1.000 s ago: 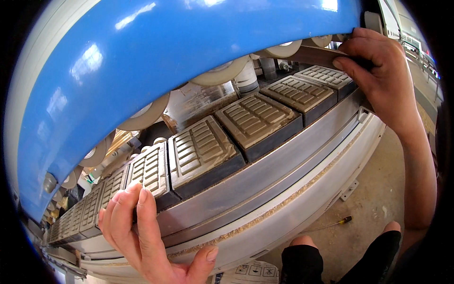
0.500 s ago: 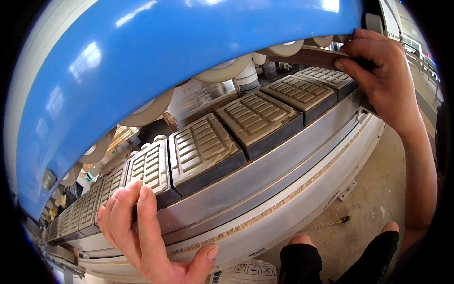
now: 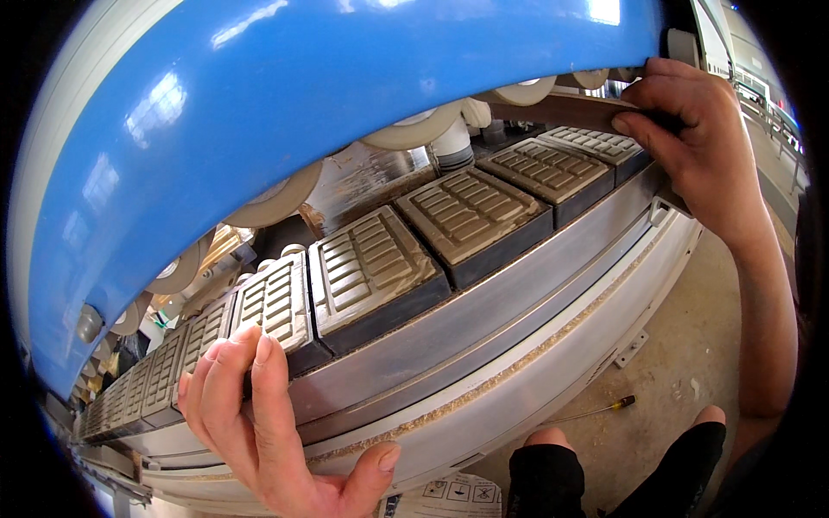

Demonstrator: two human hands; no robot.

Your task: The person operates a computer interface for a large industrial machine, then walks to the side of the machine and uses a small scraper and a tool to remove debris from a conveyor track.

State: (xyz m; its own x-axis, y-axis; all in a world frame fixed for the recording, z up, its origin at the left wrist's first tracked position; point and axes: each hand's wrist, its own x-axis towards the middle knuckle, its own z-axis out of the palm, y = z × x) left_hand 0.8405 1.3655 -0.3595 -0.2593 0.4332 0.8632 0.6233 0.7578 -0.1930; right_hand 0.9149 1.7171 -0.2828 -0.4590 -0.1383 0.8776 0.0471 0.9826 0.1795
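A row of dusty ribbed track pads [image 3: 371,263] runs along a grey metal rail [image 3: 484,315] under a curved blue machine cover [image 3: 285,121]. White rollers [image 3: 423,129] hang below the cover, just above the pads. My left hand [image 3: 263,432] grips the rail's front edge, fingers resting on a pad [image 3: 272,302] and thumb hooked under the lower edge. My right hand [image 3: 691,138] reaches in at the upper right, its fingers pinched on the end of a thin brown strip [image 3: 561,108] lying under the rollers.
Sawdust lines the pale lower rail [image 3: 535,371]. A small screwdriver with a yellow handle [image 3: 604,407] lies on the concrete floor [image 3: 691,345] near my knee [image 3: 553,453]. A printed sheet [image 3: 453,496] shows at the bottom edge.
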